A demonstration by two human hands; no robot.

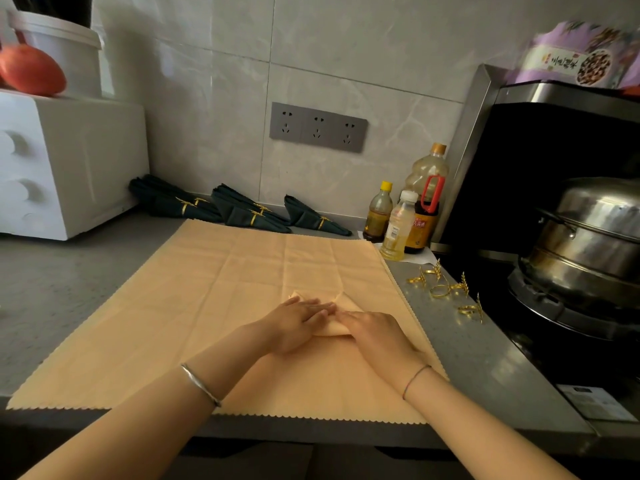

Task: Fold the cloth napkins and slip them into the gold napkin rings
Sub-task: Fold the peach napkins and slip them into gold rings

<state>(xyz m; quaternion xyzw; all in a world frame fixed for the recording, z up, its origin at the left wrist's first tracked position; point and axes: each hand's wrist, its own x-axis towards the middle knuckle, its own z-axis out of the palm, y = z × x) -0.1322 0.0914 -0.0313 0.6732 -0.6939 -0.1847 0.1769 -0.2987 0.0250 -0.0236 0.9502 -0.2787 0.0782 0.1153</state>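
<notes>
Both forearms reach in from the near edge and converge over the right-of-centre part of the peach napkin (242,289).

The left hand (298,323) lies palm down, its fingers straight and together and aimed away and to the right. It presses flat on the cloth and grips nothing. A silver bangle (201,384) sits on that wrist.

The right hand (377,336) is also palm down, and its fingers angle left to meet the left fingertips. They bend over a small raised fold (330,331) of the same cloth. Whether they pinch it cannot be told, as the thumb is hidden.

The napkin is spread nearly flat on the grey countertop (69,289). It is roughly square, and its zigzag near edge runs along the counter's front. A turned-in flap (343,299) shows just beyond the fingertips, its corners pointing away from the person.

Loose gold napkin rings (440,291) lie on the counter just right of the napkin, near the hob.

Three dark green folded napkins (249,213), already ringed, lie along the back wall. Their long axes are slanted, with the narrow ringed ends pointing right and toward the person.

A white oven (62,161) stands at the left. Bottles (398,226) and a steel steamer pot (595,230) stand at the right.
</notes>
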